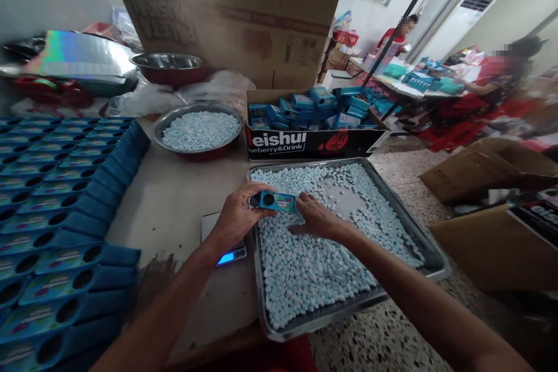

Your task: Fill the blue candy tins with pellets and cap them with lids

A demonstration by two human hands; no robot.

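Observation:
My left hand (pixel 238 213) is closed around one end of a small blue candy box (pixel 279 201) with a dark round window on its printed face. My right hand (pixel 314 218) is beside the box's other end, thumb and fingers apart; whether the fingertips touch the box I cannot tell. Beneath both hands lies a metal tray (pixel 438 264) spread with small pale blue and white candies (pixel 314 273), thinned out in one patch toward the back. A small digital scale (pixel 233 256) with a lit blue display sits left of the tray, partly hidden by my left forearm.
Rows of blue boxes (pixel 65 209) line the left side. Behind the tray stand a bowl of candies (pixel 198 131) and a carton (pixel 314 142) full of blue boxes. An upright cardboard sheet (pixel 235 23) rises behind. Open cartons (pixel 492 244) and two seated people are to the right.

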